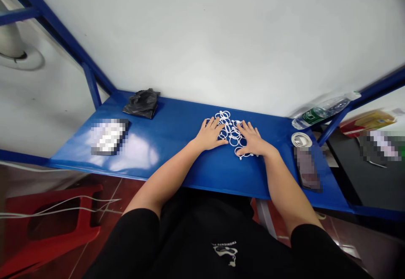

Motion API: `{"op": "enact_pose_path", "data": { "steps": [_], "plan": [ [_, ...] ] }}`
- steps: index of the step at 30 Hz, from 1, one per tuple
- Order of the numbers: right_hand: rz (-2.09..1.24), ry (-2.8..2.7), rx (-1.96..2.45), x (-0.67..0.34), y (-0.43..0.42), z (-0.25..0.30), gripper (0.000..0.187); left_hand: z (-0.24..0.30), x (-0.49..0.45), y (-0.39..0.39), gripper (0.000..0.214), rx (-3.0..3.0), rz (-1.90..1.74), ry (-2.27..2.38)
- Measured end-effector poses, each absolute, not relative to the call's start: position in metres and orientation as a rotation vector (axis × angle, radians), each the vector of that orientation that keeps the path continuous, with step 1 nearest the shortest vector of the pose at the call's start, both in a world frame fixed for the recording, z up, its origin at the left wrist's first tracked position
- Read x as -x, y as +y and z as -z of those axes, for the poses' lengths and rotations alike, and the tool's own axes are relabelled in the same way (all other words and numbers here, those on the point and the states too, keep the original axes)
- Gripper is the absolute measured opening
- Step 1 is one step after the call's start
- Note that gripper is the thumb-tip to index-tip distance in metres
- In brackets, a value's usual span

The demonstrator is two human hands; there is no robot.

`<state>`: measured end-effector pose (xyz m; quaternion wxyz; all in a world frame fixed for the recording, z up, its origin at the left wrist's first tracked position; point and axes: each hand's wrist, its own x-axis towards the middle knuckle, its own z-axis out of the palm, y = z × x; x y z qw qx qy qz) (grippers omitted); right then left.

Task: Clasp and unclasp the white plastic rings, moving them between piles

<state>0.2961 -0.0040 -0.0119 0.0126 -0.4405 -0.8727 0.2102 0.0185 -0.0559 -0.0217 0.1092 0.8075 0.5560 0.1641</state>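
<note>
Several white rings [234, 135], each with a small knob like a curtain ring, lie in a loose cluster on the blue table [177, 144]. My left hand [209, 135] rests palm down over the left side of the cluster, fingers spread. Over the right side, my right hand [253, 140] lies flat with its fingers apart. Some rings show between the two hands and around their fingertips. Others are partly hidden under the palms. Neither hand grips a ring.
A crumpled black plastic bag [142, 103] and a blurred-out flat object [109, 137] lie at left. To the right are a water bottle [324, 111], a coiled white cable [301, 140] and a phone-like object [306, 167]. Blue frame bars flank the table; a red stool [63, 232] stands below left.
</note>
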Motion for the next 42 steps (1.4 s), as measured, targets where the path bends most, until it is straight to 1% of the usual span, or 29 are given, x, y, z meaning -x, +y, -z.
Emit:
{"op": "enact_pose_path", "data": {
  "steps": [2, 7, 9, 11, 13, 14, 15, 17, 19, 21, 24, 28, 29, 33, 36, 37, 38, 42],
  "plan": [
    [-0.626, -2.674, 1.356, -0.287, -0.003, 0.017, 0.132, 0.023, -0.021, -0.056, 0.084, -2.352, -0.499, 1.652],
    [-0.573, -2.517, 1.160, -0.267, 0.003, 0.020, 0.100, 0.028, -0.029, -0.056, 0.071, -2.318, -0.586, 1.664],
    [-0.538, -2.458, 1.104, -0.271, 0.005, 0.015, 0.096, 0.028, -0.028, -0.055, 0.075, -2.300, -0.647, 1.673],
    [-0.509, -2.460, 1.121, -0.283, 0.007, 0.009, 0.101, 0.027, -0.026, -0.054, 0.088, -2.286, -0.680, 1.678],
    [-0.554, -2.510, 1.210, -0.299, 0.007, 0.004, 0.121, 0.025, -0.022, -0.054, 0.102, -2.292, -0.655, 1.666],
    [-0.591, -2.540, 1.280, -0.306, 0.006, 0.003, 0.133, 0.024, -0.021, -0.054, 0.107, -2.301, -0.627, 1.655],
    [-0.607, -2.564, 1.342, -0.311, 0.006, 0.004, 0.140, 0.024, -0.020, -0.054, 0.111, -2.312, -0.595, 1.641],
    [-0.638, -2.625, 1.411, -0.314, 0.004, 0.008, 0.147, 0.025, -0.020, -0.054, 0.115, -2.334, -0.540, 1.614],
    [-0.654, -2.665, 1.436, -0.308, 0.002, 0.015, 0.145, 0.027, -0.021, -0.054, 0.118, -2.353, -0.514, 1.598],
    [-0.632, -2.638, 1.477, -0.298, 0.002, 0.022, 0.140, 0.030, -0.022, -0.054, 0.117, -2.366, -0.517, 1.602],
    [-0.595, -2.560, 1.459, -0.286, 0.005, 0.029, 0.125, 0.035, -0.022, -0.053, 0.117, -2.368, -0.541, 1.627],
    [-0.549, -2.438, 1.313, -0.276, 0.009, 0.029, 0.104, 0.037, -0.021, -0.051, 0.115, -2.353, -0.542, 1.653],
    [-0.527, -2.398, 1.254, -0.274, 0.009, 0.028, 0.095, 0.037, -0.021, -0.051, 0.113, -2.351, -0.541, 1.659],
    [-0.357, -2.143, 1.060, -0.266, 0.002, 0.015, 0.047, 0.035, -0.020, -0.052, 0.104, -2.335, -0.547, 1.708],
    [-0.282, -1.978, 1.028, -0.266, -0.005, 0.005, 0.028, 0.036, -0.018, -0.051, 0.098, -2.321, -0.565, 1.734],
    [-0.288, -1.957, 1.034, -0.267, -0.007, 0.002, 0.025, 0.036, -0.017, -0.050, 0.097, -2.316, -0.576, 1.737],
    [-0.301, -1.957, 1.041, -0.269, -0.008, 0.000, 0.027, 0.037, -0.016, -0.050, 0.097, -2.309, -0.587, 1.739],
    [-0.378, -2.154, 1.068, -0.279, -0.012, -0.006, 0.054, 0.038, -0.011, -0.049, 0.097, -2.252, -0.607, 1.739]
  ]
}}
